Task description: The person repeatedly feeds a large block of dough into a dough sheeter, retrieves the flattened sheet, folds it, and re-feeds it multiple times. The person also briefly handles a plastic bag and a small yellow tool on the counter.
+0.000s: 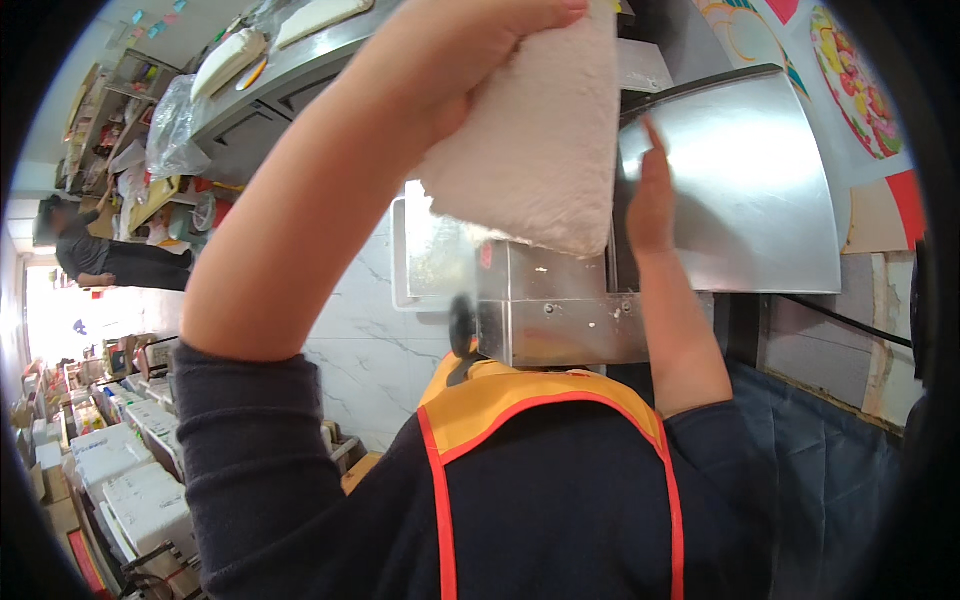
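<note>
A thick white slab of dough (540, 142), with a ragged lower edge, hangs in front of a stainless-steel machine (562, 330). My left hand (495, 45) grips the slab near its upper left; the top of the hand and of the slab is cut off by the frame. Right of the slab, my right hand (652, 195) is raised edge-on and blurred, holding nothing. Whether it touches the slab's side I cannot tell. Behind it stands the machine's broad curved metal panel (750, 187). Below the slab, a white plastic tray (399, 262) sits beside the machine.
More dough slabs (229, 64) lie on a steel counter (300, 67) at upper left, with a plastic bag (176, 135) hanging by its corner. A person (86, 247) stands far left. White foam boxes (146, 502) are stacked at lower left. A black knob (461, 326) juts from the machine.
</note>
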`<state>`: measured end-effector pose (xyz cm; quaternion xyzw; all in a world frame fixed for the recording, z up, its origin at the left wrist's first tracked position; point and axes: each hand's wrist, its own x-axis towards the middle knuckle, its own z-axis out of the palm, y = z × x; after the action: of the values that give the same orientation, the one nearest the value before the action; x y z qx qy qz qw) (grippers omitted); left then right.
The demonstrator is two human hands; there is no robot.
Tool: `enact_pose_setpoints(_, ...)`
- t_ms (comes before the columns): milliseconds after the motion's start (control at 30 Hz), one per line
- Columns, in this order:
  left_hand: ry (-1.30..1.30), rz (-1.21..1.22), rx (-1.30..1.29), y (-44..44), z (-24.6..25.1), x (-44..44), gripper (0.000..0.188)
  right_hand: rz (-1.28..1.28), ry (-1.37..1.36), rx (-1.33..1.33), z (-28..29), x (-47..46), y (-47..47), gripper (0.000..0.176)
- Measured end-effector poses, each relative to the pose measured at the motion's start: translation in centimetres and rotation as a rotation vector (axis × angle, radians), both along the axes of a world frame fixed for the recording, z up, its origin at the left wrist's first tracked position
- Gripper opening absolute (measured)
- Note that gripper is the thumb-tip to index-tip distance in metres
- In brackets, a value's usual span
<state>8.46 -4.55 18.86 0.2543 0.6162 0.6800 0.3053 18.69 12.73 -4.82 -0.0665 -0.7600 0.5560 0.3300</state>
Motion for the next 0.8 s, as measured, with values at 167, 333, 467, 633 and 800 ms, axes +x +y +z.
enact_pose_setpoints(167,-0.154,0.03,0.13,0.2,-6.1,-3.4,0.034,0.245,0.115,0.14,10.5,-2.5,-2.4,0.064)
enact_pose_setpoints(333,-0.143,0.072,-0.399,-2.8,-18.0,-7.9,0.057,0.082,-0.288,0.861,4.7,-4.2,-3.4,0.058)
enact_pose_setpoints(467,0.243,0.361,-0.659,-3.5,-26.6,-5.8,0.068,0.136,-0.66,1.069,3.4,-4.3,-5.9,0.068)
enact_pose_setpoints(633,-0.013,0.346,-0.417,-3.7,-26.3,-4.1,0.071,0.152,-0.761,1.142,3.5,-5.1,-6.7,0.071)
enact_pose_setpoints(800,0.184,0.636,-0.492,-5.6,-27.7,-4.4,0.097,0.194,-0.616,1.123,2.0,-5.7,-6.6,0.067)
